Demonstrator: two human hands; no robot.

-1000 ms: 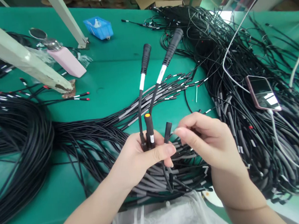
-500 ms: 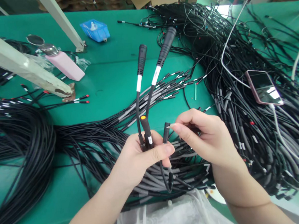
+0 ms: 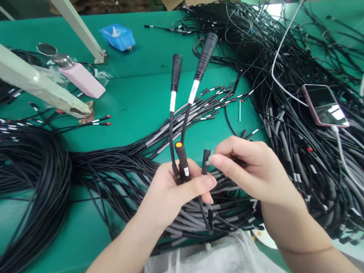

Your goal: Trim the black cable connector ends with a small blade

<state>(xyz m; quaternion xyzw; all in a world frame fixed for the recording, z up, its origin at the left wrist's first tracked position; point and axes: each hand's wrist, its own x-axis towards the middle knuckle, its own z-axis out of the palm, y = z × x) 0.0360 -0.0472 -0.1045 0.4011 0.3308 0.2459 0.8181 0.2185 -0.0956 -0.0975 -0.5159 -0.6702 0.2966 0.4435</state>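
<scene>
My left hand (image 3: 176, 193) is closed around a branched black cable harness. Two long ribbed black connectors (image 3: 207, 55) with white labels rise from it on thin black cables. A shorter connector with an orange end (image 3: 181, 155) stands upright beside the fingers. Against the left thumb and fingers, a slim black connector (image 3: 206, 159) points up, its cable looping down below the hand. My right hand (image 3: 246, 167) is closed in a pinch, thumb and index fingertips at the side of that slim connector. Something small and pale shows at these tips; whether it is a nail or a label piece I cannot tell.
Bundles of black cables (image 3: 26, 185) cover the green table's left, with a large heap (image 3: 293, 124) at right. A phone (image 3: 325, 105) with white cords lies on that heap. Further back are a pink bottle (image 3: 83, 81), a blue bin (image 3: 118, 38) and metal posts (image 3: 31, 78).
My right fingertips have slid slightly down along the slim connector's side. The left hand keeps its hold on the harness; the whole view has shifted a little.
</scene>
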